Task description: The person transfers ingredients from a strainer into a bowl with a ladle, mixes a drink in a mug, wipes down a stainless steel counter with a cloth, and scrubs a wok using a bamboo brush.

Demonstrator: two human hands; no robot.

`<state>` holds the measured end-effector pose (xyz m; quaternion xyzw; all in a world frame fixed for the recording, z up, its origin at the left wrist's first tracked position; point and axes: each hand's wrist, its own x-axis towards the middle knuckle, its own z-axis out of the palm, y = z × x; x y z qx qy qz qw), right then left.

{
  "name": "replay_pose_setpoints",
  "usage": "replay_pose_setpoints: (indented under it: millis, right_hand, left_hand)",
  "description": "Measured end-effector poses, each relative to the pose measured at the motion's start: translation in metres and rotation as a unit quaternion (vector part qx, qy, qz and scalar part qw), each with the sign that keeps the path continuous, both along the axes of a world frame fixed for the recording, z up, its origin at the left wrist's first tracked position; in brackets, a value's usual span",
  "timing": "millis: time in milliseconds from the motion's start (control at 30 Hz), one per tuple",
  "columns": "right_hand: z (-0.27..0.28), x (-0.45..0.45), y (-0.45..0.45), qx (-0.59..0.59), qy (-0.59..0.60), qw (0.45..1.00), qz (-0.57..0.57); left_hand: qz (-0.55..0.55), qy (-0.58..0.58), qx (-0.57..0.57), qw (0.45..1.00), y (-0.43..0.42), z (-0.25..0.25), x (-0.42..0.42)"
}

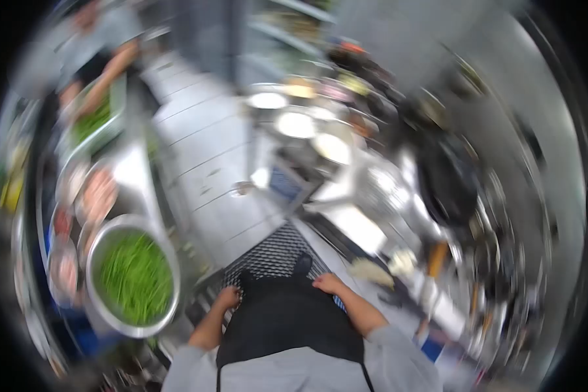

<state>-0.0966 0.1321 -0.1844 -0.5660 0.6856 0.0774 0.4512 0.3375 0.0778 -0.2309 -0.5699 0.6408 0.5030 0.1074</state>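
Observation:
My left hand (228,297) hangs low beside the left edge of my black apron (287,326), its fingers curled in. On the other side, my right hand (328,282) is closed too, close against the apron's right edge. Nothing shows in either hand, though blur softens the fingers. A large steel bowl (174,264) of cut green stalks (136,279) stands on the counter left of my left hand. Behind it are a bowl of pinkish pieces (99,195) and smaller containers with reddish and pale contents (64,271).
A co-worker (101,49) at the far left reaches into a tray of greens (93,124). Round containers (296,124) crowd the right-hand counter, near a dark wok-like pan (445,179). Between the counters runs a tiled floor (202,150), with a black grid mat (277,251) under my feet.

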Motion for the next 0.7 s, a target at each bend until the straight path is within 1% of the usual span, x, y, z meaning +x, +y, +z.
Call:
replay_pose_setpoints:
  millis: [33,100,167,200,300,333,367,433,467,567,633,700]
  right_hand:
    - [-0.001,-0.003,0.016,0.012,0.000,1.000,-0.023]
    - [0.004,-0.009,0.044,0.031,0.022,0.995,-0.089]
    - [-0.003,-0.011,0.057,0.037,0.023,0.992,-0.120]
    - [0.008,-0.006,0.061,0.042,0.027,0.989,-0.141]
    - [0.005,-0.019,0.082,0.051,0.006,0.982,-0.179]
    - [0.005,-0.025,0.088,0.057,-0.001,0.980,-0.190]
    - [0.000,-0.034,0.097,0.035,-0.021,0.979,-0.199]
    - [-0.021,-0.049,0.117,-0.008,-0.065,0.974,-0.216]
    - [-0.008,-0.057,0.123,0.025,-0.069,0.965,-0.253]
    - [-0.014,-0.083,0.156,-0.010,-0.066,0.953,-0.297]
    - [-0.047,-0.101,0.193,-0.033,-0.032,0.959,-0.281]
    - [-0.080,-0.120,0.230,-0.056,0.024,0.961,-0.269]
  left_hand:
    - [-0.033,-0.006,-0.049,0.998,0.007,-0.013,0.001]
    - [-0.011,0.028,-0.004,1.000,0.010,-0.021,0.002]
    - [-0.073,0.028,-0.001,0.997,0.004,-0.035,0.012]
    - [-0.107,0.034,0.009,0.994,-0.014,-0.030,0.018]
    - [-0.159,-0.021,0.021,0.987,-0.035,-0.010,0.005]
    - [-0.157,-0.030,0.019,0.987,-0.042,-0.004,-0.005]
    - [-0.177,-0.022,0.014,0.984,-0.049,0.001,-0.019]
    - [-0.216,-0.012,0.007,0.976,-0.062,0.032,-0.057]
    - [-0.230,0.009,0.044,0.972,-0.068,0.055,-0.084]
    - [-0.331,0.098,-0.018,0.938,-0.078,0.109,-0.182]
    - [-0.340,0.050,0.014,0.939,-0.078,0.150,-0.257]
    - [-0.356,0.066,-0.007,0.932,-0.067,0.217,-0.333]
